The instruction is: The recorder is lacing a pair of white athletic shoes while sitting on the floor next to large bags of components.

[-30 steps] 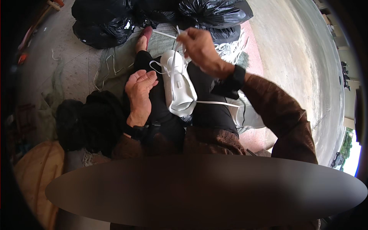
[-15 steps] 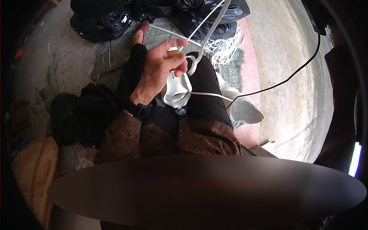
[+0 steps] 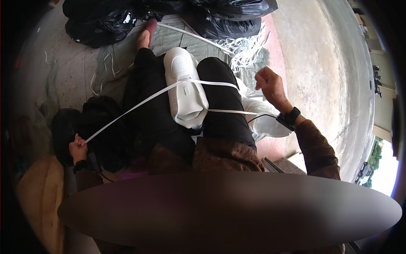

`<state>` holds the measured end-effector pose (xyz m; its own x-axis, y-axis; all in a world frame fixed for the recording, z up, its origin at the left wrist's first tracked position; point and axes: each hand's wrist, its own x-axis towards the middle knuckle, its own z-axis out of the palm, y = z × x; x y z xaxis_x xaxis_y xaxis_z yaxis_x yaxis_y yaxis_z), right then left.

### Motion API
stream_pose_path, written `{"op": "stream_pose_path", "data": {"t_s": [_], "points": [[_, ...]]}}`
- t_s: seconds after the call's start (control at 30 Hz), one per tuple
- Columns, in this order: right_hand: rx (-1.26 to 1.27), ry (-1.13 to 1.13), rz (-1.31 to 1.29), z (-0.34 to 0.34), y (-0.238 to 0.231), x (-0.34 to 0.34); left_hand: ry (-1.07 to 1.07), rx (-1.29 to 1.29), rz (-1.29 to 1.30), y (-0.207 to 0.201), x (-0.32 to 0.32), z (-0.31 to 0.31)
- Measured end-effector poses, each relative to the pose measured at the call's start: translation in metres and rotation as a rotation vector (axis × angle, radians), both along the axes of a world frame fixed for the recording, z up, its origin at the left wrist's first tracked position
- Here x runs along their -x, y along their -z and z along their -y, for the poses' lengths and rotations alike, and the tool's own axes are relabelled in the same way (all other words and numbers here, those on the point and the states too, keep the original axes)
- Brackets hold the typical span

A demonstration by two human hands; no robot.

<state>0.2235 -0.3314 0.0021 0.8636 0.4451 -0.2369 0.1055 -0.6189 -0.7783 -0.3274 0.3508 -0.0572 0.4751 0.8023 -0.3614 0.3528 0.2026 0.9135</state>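
Note:
A white sneaker (image 3: 186,101) lies between my thighs, its toe pointing away from me. From its eyelets a flat white shoelace (image 3: 139,100) stretches taut to my left hand (image 3: 78,149), which is closed on it low at the left. The lace's other part crosses my right thigh and drops over the far side. Raised to the right of that thigh is my right hand (image 3: 270,86), fingers curled; whether anything is inside them is hidden, and no lace visibly runs to it. A second white strand goes from the sneaker's side across the thigh toward white shoe-like items (image 3: 270,122).
Black plastic bags (image 3: 228,25) are heaped at the far side. In front of them lies a tangle of white laces (image 3: 249,51) and a white rod (image 3: 190,34) on a green sheet. A dark bag (image 3: 99,122) stands at my left, near a wooden board (image 3: 40,190).
My left hand has moved from above the sneaker down to the far left, drawing the lace along. My right hand has come into view, and the lace loop raised at the top is down.

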Motion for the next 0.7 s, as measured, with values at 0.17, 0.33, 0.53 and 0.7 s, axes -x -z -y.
{"op": "stream_pose_path", "data": {"t_s": [0.17, 0.33, 0.53, 0.7], "points": [[-0.081, -0.22, 0.086, -0.093, -0.013, 0.058, -0.334, 0.015, -0.187, -0.017, -0.052, 0.04], [0.067, -0.271, 0.417, -0.108, 0.013, 0.045, 0.395, -0.149, 0.001, -0.08, -0.258, 0.285], [0.023, -0.419, 0.588, -0.12, 0.014, 0.051, 0.774, 0.018, -0.055, -0.082, -0.364, 0.373], [0.158, -0.494, 0.544, -0.133, 0.005, 0.046, 0.784, -0.553, -0.073, -0.06, -0.386, 0.361]]}}
